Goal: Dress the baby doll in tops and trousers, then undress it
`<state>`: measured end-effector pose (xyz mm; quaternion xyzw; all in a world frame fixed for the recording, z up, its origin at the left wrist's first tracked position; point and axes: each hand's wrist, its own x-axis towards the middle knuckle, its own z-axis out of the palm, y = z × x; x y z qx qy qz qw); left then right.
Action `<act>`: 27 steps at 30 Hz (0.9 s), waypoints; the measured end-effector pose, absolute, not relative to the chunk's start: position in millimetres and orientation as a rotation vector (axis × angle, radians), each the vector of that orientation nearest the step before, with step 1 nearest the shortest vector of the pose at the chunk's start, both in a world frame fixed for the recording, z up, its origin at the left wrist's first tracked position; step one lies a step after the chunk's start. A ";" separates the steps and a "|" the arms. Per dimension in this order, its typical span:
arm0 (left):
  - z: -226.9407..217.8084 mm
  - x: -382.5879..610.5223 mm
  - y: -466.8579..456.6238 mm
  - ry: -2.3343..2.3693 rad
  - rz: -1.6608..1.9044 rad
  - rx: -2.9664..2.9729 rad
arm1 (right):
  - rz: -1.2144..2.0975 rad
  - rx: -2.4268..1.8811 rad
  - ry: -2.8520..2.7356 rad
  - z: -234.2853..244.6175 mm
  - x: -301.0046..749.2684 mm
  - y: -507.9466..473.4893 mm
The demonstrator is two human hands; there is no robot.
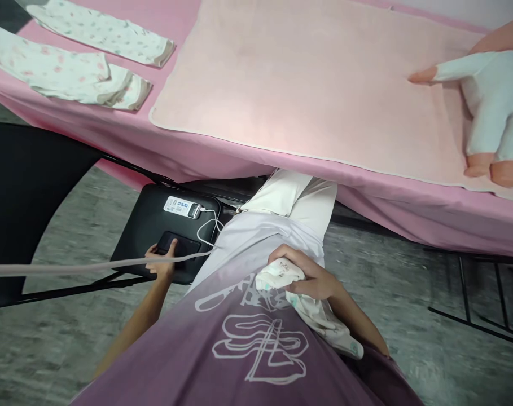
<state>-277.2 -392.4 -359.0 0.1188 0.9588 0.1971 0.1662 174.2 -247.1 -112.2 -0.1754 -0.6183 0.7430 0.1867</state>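
Observation:
My left hand [162, 261] reaches down to the black chair seat beside me. Its thumb lies on top of a black smartphone [187, 246], with the fingers curled at the phone's edge. In front of my lap, my right hand [311, 274] is closed around a crumpled white baby garment [316, 316] with small printed patterns. The cloth hangs from the fist over my purple shirt. Near the phone on the seat lies a white power bank [181, 207] with a white cable [214, 219] plugged in.
A pink-covered table [188, 67] with a pale pink mat [290, 84] stands ahead. Two folded printed baby garments, one floral [61, 70] and one spotted [108, 36], lie at its left. A dressed baby doll [493, 84] lies right. A pale cord [70, 269] crosses the left side.

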 end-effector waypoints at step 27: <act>-336.8 -266.8 -370.9 2.761 0.616 0.104 | 2.034 -0.564 -1.854 -114.5 173.9 -245.7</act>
